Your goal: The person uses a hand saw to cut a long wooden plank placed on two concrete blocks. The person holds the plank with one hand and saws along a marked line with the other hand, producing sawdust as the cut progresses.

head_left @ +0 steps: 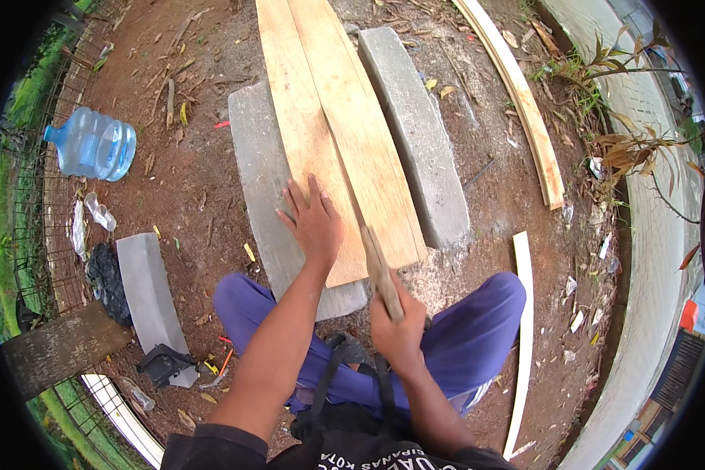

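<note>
A long pale wooden board [296, 117], split lengthwise by a narrow dark slit, lies over grey concrete blocks and points away from me. My left hand [315, 223] rests flat on its left part near the close end, fingers spread, holding nothing. My right hand [399, 329] is closed around the wooden handle [380, 270] of what looks like a handsaw. Its thin blade is seen edge-on in the slit, and most of it is hidden. One concrete block [258, 157] shows under the board's left side; another concrete block [427, 149] lies along its right.
Around me is brown soil with leaves and sawdust. A blue water jug [94, 145] lies at left, above a grey block [150, 290] and a black plastic bag [108, 282]. Wood strips [522, 337] lie to the right, before a low concrete wall [650, 258]. A wire fence runs along the left.
</note>
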Available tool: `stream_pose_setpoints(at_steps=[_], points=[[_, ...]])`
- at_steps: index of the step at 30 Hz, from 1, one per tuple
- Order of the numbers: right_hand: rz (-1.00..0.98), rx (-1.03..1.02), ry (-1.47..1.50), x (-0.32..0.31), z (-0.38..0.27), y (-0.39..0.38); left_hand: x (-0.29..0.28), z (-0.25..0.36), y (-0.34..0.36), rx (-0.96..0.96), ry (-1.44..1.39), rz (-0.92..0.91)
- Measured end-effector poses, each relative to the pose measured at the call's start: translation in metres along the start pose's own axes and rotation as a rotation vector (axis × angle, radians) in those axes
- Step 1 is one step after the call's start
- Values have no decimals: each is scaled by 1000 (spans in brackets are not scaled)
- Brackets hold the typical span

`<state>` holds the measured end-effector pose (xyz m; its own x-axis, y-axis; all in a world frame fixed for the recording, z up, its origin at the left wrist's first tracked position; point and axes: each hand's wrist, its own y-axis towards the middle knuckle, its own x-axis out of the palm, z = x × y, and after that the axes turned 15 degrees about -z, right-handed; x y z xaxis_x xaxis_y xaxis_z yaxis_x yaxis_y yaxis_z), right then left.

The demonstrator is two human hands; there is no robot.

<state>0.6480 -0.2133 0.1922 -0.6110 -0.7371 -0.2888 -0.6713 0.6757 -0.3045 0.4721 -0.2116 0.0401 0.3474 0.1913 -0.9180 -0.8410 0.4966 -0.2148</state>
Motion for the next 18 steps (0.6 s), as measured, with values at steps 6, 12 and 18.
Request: stream_pose_setpoints(at_steps=[6, 12, 18], points=[[-34, -118, -22, 19, -4, 188, 5, 10, 4, 78, 3, 80], [-74, -128, 19, -6, 21, -2, 0, -11, 0, 12, -9, 94], [-116, -77, -112, 15, 16, 100, 4, 2, -1, 10, -4, 88]])
